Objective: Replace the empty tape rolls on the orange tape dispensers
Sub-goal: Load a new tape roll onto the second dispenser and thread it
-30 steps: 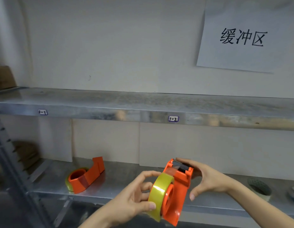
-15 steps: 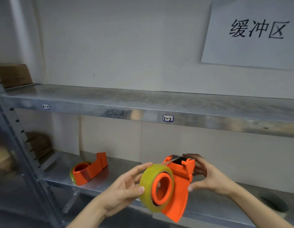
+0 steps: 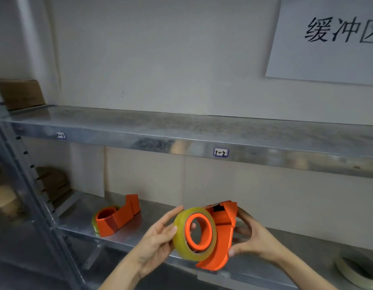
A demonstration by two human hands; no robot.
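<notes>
Seating step: yellowish clear tape roll (image 3: 182, 237) sits on the hub of the orange plastic tape dispenser (image 3: 221, 233), held near, above the lower metal shelf (image 3: 160, 210). My left hand (image 3: 158, 241) fingers pinch the roll's rim; right hand (image 3: 254, 237) fingers curl around the dispenser's back. Next, probably thread the tape end to the blade. Second orange dispenser (image 3: 116, 216) lies far left.

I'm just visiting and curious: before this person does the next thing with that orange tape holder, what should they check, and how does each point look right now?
1. Tape roll seated around the orange hub of the held dispenser: ok.
2. Left hand steadying the roll's edge: ok.
3. Right hand gripping the dispenser from behind: ok.
4. Tape end threaded to the cutter: cannot tell, no loose end visible.
5. Second dispenser on the lower shelf already loaded: it seems to carry a roll; how full, cannot tell.
6. Spare roll within reach at the shelf's right: ok.
</notes>
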